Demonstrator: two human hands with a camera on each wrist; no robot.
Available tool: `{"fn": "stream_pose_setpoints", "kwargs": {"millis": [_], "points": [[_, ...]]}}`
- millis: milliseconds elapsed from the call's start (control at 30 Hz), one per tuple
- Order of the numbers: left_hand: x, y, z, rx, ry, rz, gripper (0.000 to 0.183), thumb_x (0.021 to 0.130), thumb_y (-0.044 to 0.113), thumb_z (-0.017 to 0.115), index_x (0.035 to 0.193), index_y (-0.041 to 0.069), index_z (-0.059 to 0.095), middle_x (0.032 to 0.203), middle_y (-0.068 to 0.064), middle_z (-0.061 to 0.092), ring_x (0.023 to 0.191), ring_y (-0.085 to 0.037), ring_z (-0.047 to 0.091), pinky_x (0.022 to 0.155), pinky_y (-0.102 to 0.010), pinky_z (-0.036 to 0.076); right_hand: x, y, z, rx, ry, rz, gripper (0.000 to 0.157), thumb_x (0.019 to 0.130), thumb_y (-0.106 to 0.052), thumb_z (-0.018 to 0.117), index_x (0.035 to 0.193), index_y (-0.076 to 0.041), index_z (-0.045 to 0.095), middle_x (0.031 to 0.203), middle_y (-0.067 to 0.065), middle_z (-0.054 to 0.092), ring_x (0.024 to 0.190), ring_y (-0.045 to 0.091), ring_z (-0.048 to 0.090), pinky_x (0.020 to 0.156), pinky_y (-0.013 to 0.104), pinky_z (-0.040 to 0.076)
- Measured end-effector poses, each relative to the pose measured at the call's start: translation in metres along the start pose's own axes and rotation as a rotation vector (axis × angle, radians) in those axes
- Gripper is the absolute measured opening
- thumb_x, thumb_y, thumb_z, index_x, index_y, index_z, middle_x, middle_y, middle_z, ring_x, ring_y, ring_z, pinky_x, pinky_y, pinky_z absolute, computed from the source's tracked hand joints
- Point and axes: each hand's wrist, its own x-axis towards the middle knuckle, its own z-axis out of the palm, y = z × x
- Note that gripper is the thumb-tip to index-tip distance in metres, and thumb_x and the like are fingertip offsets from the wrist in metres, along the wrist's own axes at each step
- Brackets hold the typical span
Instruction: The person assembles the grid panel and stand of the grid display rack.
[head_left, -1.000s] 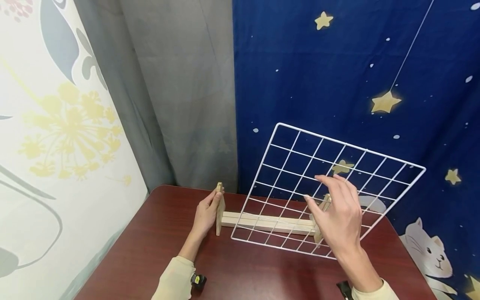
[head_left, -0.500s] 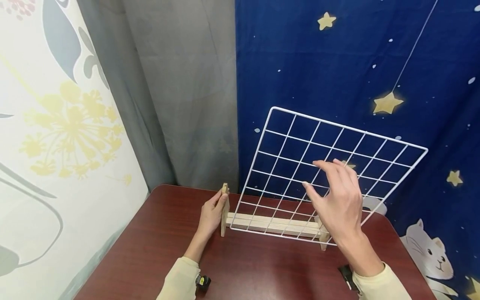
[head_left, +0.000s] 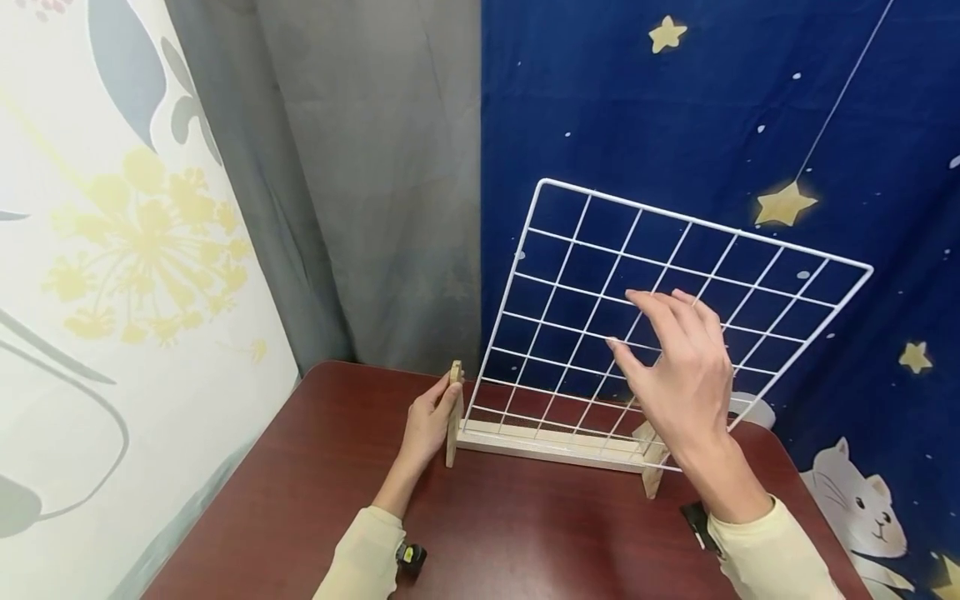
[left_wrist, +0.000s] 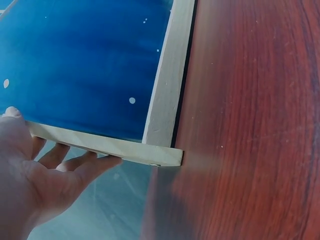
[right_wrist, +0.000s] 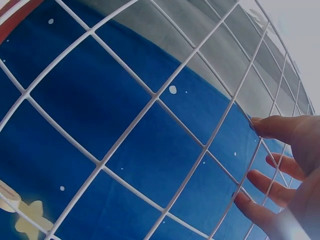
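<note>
My left hand (head_left: 426,423) grips the upright left side piece (head_left: 453,437) of a pale wooden stand. In the left wrist view its fingers wrap under the same wooden piece (left_wrist: 110,145). A long wooden bar (head_left: 551,445) joins it to the right side piece (head_left: 652,477). My right hand (head_left: 686,379) holds a white wire grid panel (head_left: 690,220), tilted, its lower edge down by the bar. In the right wrist view the thumb presses a wire of the grid (right_wrist: 156,95) while fingers reach through the openings. Whether the lower edge touches the bar, I cannot tell.
The stand is on a dark red-brown table (head_left: 495,533). Behind hang a grey curtain (head_left: 382,167) and a blue curtain (head_left: 577,83) with stars, close to the table's back edge. A white patterned wall hanging (head_left: 135,350) flanks the left side.
The grid panel has swung more upright, its top edge rising and its lower edge moving back to the stand's bar. My left hand and the stand have shifted slightly right.
</note>
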Motion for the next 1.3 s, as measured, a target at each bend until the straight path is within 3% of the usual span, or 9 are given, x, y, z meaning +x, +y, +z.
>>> {"fn": "stream_pose_setpoints", "kwargs": {"millis": [367,700,1300], "points": [[-0.003,0.003,0.002,0.001,0.007,0.009,0.046,0.104,0.045,0.064,0.146,0.027,0.065,0.133,-0.006,0.075,0.123,-0.027,0.071,0.106,-0.051,0.056,0.023,-0.003,0.001,-0.037,0.038,-0.028,0.062,0.076,-0.02,0.094,0.134,-0.022,0.074,0.133,0.009,0.075,0.126,0.04,0.063,0.091,0.061,0.058],[-0.003,0.003,0.0,0.044,0.005,0.016,0.048,0.104,0.045,0.064,0.147,0.026,0.064,0.138,-0.01,0.072,0.121,-0.03,0.072,0.104,-0.052,0.057,0.037,-0.001,0.004,-0.093,0.05,-0.038,0.062,0.079,-0.024,0.093,0.137,-0.025,0.072,0.132,0.007,0.076,0.122,0.039,0.064,0.073,0.06,0.059],[-0.008,0.004,-0.004,0.018,0.003,-0.011,0.049,0.104,0.043,0.065,0.149,0.025,0.062,0.14,-0.013,0.07,0.122,-0.032,0.072,0.105,-0.053,0.057,0.065,0.0,0.016,-0.126,-0.006,-0.094,0.059,0.081,-0.031,0.092,0.136,-0.026,0.072,0.129,0.007,0.076,0.119,0.039,0.065,0.067,0.057,0.059]]}}
